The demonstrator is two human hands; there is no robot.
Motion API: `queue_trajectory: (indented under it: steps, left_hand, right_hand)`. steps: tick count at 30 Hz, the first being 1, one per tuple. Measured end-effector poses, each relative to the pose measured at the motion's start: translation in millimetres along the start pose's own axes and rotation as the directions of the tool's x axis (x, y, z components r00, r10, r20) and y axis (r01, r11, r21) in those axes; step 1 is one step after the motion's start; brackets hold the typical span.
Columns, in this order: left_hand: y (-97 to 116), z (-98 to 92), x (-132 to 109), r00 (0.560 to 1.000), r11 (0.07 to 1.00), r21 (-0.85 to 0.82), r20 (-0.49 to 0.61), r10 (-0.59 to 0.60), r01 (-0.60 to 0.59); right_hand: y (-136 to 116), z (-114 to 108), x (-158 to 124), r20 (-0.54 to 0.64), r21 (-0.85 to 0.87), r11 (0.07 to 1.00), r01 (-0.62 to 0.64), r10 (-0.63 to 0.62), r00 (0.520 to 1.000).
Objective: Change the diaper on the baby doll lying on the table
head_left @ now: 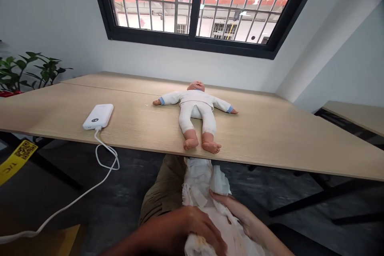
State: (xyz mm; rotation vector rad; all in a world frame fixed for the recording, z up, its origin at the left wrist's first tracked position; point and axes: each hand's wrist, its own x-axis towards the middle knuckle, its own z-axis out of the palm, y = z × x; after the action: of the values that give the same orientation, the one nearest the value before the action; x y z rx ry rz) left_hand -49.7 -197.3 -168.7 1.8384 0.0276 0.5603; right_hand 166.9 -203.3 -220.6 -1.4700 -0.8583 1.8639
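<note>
A white disposable diaper point(196, 178) lies opened out and crumpled across my lap, just below the table's front edge, with yellowish stains on it. My left hand point(202, 226) is closed over its near part, fingers curled down into the material. On the diaper's right side, my right hand point(231, 204) grips the edge with the thumb on top; its other fingers are hidden. A folded white flap stands up just beyond that thumb. On the table beyond, a baby doll point(196, 102) in a white outfit with blue cuffs lies on its back, arms spread and bare feet toward me.
The wooden table point(264, 136) spans the view ahead. A white power bank point(99, 117) rests at its left, its white cable point(81, 194) hanging off the front edge. At the far left are a green plant point(42, 70) and a yellow tag point(19, 160). Behind is a barred window.
</note>
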Motion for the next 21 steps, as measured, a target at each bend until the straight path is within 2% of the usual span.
queue_trajectory:
  steps: [2,4,5,6,8,9,10,11,13,14,15,16,17,18,21]
  left_hand:
    - [-2.7,2.8,3.7,0.997,0.999,-0.014,0.074,0.030,-0.029]
    - [-0.3,-0.9,3.9,0.989,0.997,-0.048,0.130,0.069,-0.063]
    - [3.1,-5.2,2.9,0.989,0.995,-0.071,0.123,0.080,-0.071]
    - [7.4,-10.8,1.3,0.994,0.994,-0.089,0.079,0.076,-0.069]
    - [16.5,-25.4,-2.0,0.988,0.994,-0.092,-0.148,0.041,-0.055]
    - [20.0,-34.0,-2.8,0.950,0.997,-0.066,-0.313,0.011,-0.033]
    - [22.1,-43.5,-2.6,0.872,0.999,-0.032,-0.489,-0.020,0.005]
    - [22.4,-53.6,-0.9,0.756,0.999,-0.002,-0.653,-0.040,0.050]
    - [18.0,-75.3,6.6,0.470,0.989,-0.018,-0.879,-0.085,0.145]
    - [13.7,-86.4,12.2,0.345,0.984,-0.076,-0.930,-0.127,0.159]
    - [8.6,-97.0,18.6,0.261,0.979,-0.158,-0.947,-0.187,0.131]
    - [3.4,-106.7,25.6,0.227,0.962,-0.263,-0.935,-0.272,0.070]
    - [-1.6,-115.3,32.8,0.224,0.928,-0.372,-0.905,-0.361,-0.003]
    - [-6.0,-122.4,39.9,0.242,0.880,-0.469,-0.865,-0.440,-0.075]
    - [-14.0,-135.1,57.7,0.310,0.752,-0.622,-0.775,-0.551,-0.219]
  right_hand:
    - [-0.2,0.8,-1.4,-0.061,0.085,0.993,-0.084,0.089,0.994]
    - [-3.4,-1.3,-8.9,-0.106,0.069,0.993,-0.099,0.106,0.989]
    - [-6.5,-3.1,-15.7,-0.117,0.042,0.994,-0.098,0.102,0.988]
    - [-10.6,-5.3,-24.7,-0.114,0.012,0.996,-0.090,0.091,0.989]
    - [-22.6,-10.8,-48.4,-0.089,-0.040,0.998,-0.042,0.038,0.995]
    - [-30.6,-13.8,-62.0,-0.076,-0.055,0.998,-0.019,0.015,0.997]
    - [-39.9,-16.8,-75.8,-0.096,-0.063,0.998,0.005,-0.011,0.995]
    - [-50.5,-19.7,-88.8,-0.159,-0.053,0.999,0.005,-0.013,0.987]
    - [-75.0,-24.6,-108.1,-0.347,0.030,0.998,0.061,-0.047,0.937]
    - [-88.4,-26.6,-112.6,-0.446,0.061,0.990,0.126,-0.086,0.891]
    - [-102.0,-28.2,-112.8,-0.526,0.068,0.978,0.198,-0.133,0.840]
    - [-115.5,-29.6,-108.5,-0.577,0.061,0.964,0.260,-0.178,0.797]
    - [-128.3,-30.9,-99.8,-0.603,0.051,0.950,0.307,-0.216,0.768]
    - [-140.0,-32.0,-87.3,-0.615,0.035,0.944,0.327,-0.238,0.752]
    - [-165.4,-33.3,-37.2,-0.485,0.009,0.958,0.287,-0.247,0.839]
